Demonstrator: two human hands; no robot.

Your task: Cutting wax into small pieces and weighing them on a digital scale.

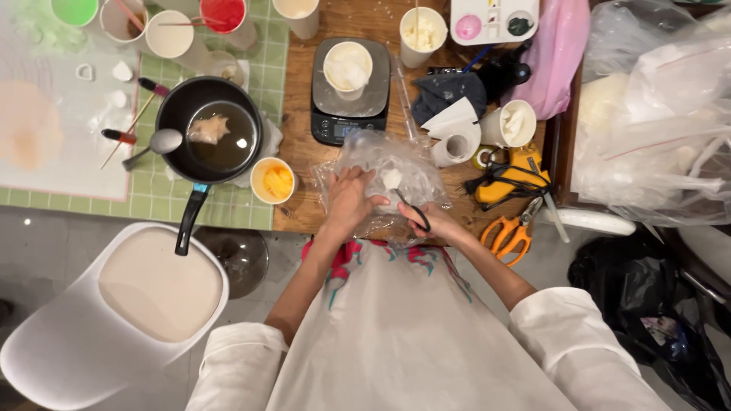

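A clear plastic bag (pixel 403 164) lies on the wooden table's near edge, with a small white lump (pixel 391 178) inside it. My left hand (pixel 349 201) rests on the bag's left side, fingers reaching the white lump. My right hand (pixel 435 221) grips black-handled scissors (pixel 411 211) whose blades point up toward the lump. Both sleeves are white and rolled up.
Behind the bag stands a black scale (pixel 349 106) with a white cup on it. A black pan (pixel 209 131) and a yellow-filled cup (pixel 272 180) sit left. Orange scissors (pixel 512 232) and a yellow tool (pixel 509 179) lie right. A white chair (pixel 114 304) stands below left.
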